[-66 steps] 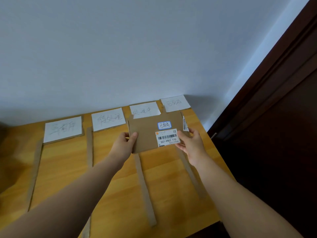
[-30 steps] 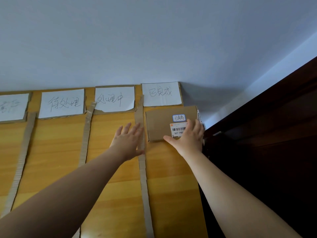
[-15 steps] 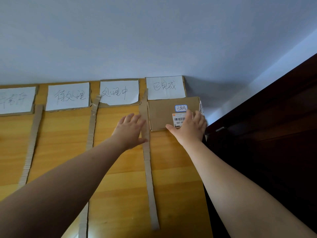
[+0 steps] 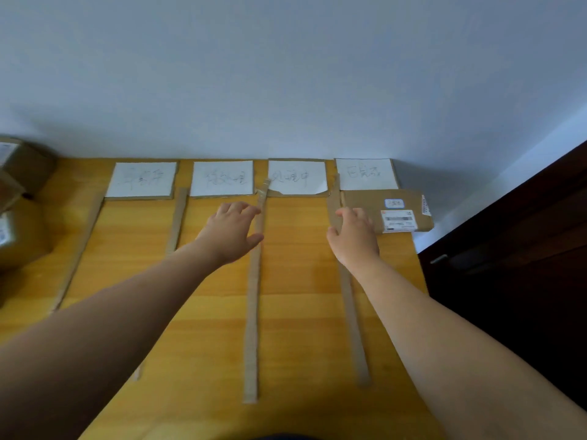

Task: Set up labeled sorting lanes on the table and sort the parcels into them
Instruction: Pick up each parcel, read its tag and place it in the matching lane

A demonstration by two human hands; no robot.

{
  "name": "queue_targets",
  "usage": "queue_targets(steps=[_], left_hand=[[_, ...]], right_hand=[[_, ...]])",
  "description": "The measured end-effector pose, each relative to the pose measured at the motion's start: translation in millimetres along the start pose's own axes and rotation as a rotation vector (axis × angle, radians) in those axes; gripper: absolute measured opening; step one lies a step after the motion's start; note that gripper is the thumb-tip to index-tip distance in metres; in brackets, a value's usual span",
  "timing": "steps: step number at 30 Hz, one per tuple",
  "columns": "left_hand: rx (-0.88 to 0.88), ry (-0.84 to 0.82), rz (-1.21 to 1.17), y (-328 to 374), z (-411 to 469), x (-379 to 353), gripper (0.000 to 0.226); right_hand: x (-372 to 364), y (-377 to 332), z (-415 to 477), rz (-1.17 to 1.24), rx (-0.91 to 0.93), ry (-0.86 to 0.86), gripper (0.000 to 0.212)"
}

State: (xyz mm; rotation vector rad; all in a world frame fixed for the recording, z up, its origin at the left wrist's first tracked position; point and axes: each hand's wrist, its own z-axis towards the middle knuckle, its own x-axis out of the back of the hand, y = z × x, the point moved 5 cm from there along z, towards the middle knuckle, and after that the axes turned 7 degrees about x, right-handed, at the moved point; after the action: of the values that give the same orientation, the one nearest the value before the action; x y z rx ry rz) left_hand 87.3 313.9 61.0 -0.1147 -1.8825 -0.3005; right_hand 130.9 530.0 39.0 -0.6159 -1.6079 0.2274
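Observation:
A flat brown parcel (image 4: 365, 201) with a barcode sticker and a small blue-edged tag lies in the rightmost lane, just below the far-right white label card (image 4: 365, 174). Several white hand-written label cards, among them the third one (image 4: 297, 177), line the wall edge of the wooden table (image 4: 295, 281). Cardboard strips (image 4: 252, 312) divide the lanes. My right hand (image 4: 354, 236) hovers with spread fingers by the parcel's left end, holding nothing. My left hand (image 4: 233, 231) is open above the strip between the second and third lanes.
Stacked brown cardboard boxes (image 4: 22, 217) stand at the table's far left. A dark wooden door or cabinet (image 4: 508, 249) runs along the table's right edge. The pale wall rises directly behind the label cards.
The parcel went from both hands down into the rightmost lane. My right hand has slid off it to the left, and my left hand has moved left too. The view has swung left.

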Motion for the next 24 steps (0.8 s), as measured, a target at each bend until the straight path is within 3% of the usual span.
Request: queue_targets(steps=[10,17,24], left_hand=[[0.069,0.071,-0.024,-171,-73,42,0.058],[0.111,0.120,-0.072,-229,-92,62,0.055],[0.206,0.140,-0.153,-294,-113,69,0.051]], right_hand=[[-78,-175,-57,0.068,0.084,-0.014,0.034],[-96,-246,-65,0.153,0.181,-0.012,0.048],[-121,-309,-59,0.230,0.289,-0.136,0.037]])
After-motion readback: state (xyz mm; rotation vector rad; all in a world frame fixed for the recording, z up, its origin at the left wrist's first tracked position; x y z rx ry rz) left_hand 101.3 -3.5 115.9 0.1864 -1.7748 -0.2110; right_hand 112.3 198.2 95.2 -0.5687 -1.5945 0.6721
